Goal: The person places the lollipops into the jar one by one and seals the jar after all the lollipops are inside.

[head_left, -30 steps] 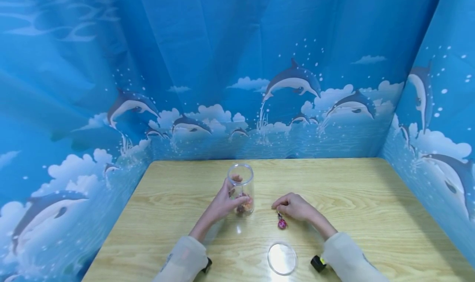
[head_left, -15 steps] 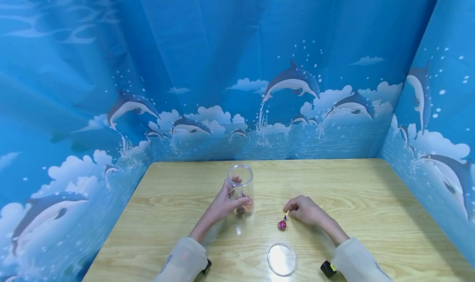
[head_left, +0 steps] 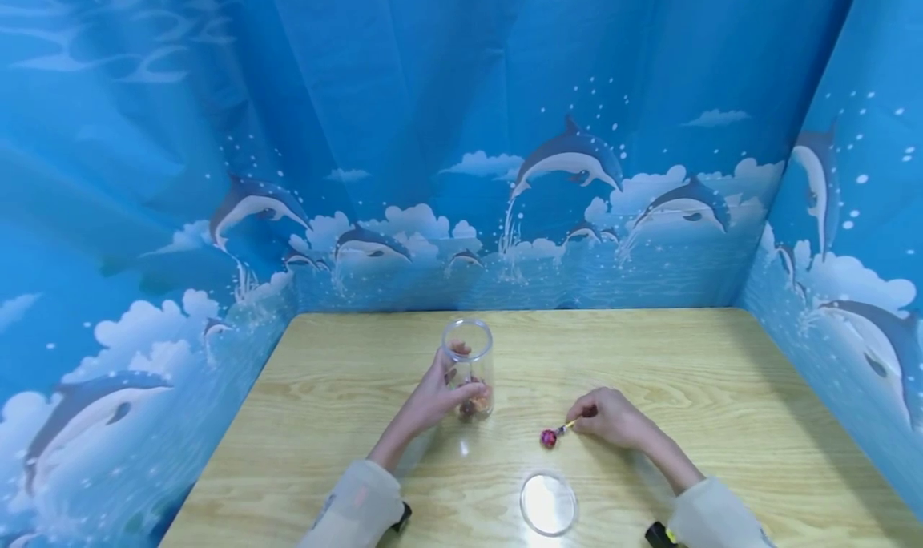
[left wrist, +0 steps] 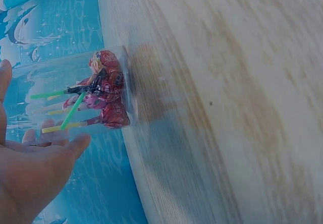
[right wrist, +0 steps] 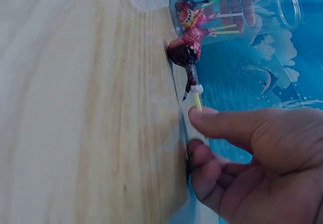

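Note:
A clear open-topped jar point(head_left: 481, 369) stands upright on the table, and my left hand point(head_left: 428, 397) grips its side with the thumb toward me. Inside, several wrapped lollipops point(left wrist: 112, 92) lie at the bottom, their green, yellow and white sticks pointing up. To the right of the jar, my right hand point(head_left: 613, 418) pinches the yellow stick of a single lollipop point(head_left: 549, 438) between thumb and fingers. Its round dark red and pink wrapped head point(right wrist: 184, 51) is low at the tabletop, pointing left in the head view.
A round clear lid point(head_left: 548, 504) lies flat on the wooden table point(head_left: 346, 356), nearer to me than the lollipop. Dolphin-printed blue curtains point(head_left: 433, 131) enclose the table at the back and sides. Black wrist devices show at both cuffs.
My right hand has moved right and toward me, keeping hold of the stick. The lollipop's stick has swung round to the right while its head stays nearly in place. The left hand and jar stay still.

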Demonstrator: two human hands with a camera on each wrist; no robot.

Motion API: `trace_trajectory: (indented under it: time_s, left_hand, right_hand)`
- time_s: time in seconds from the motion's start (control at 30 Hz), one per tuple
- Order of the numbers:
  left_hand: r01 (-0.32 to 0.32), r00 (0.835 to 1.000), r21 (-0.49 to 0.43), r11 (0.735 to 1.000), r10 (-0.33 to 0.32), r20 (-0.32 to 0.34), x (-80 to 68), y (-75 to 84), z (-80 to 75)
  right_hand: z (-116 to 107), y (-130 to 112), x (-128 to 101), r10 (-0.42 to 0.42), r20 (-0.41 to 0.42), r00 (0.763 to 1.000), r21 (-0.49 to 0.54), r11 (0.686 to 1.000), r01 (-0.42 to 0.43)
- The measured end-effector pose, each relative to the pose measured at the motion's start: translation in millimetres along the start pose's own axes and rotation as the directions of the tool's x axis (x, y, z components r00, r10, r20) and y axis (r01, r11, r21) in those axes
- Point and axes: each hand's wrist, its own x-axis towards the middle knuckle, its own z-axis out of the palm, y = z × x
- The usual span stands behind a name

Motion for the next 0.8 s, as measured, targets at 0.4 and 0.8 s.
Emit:
trace_trajectory:
  time_s: [0.4,0.8]
  left_hand:
    - [-0.001,1.0,0.002,1.0,0.001,0.002,-0.5,0.9,-1.1]
    - [-0.016,1.0,-0.008,1.0,0.016,0.011,-1.9,0.0,1.1]
  right_hand:
    - [-2.2,9.1,-12.3,0.098,0.082,0.992,0.354,0.928,-0.121]
    - [-9.2,4.7,-32.0,0.156,0.043,0.987,0.719,0.681,-0.139]
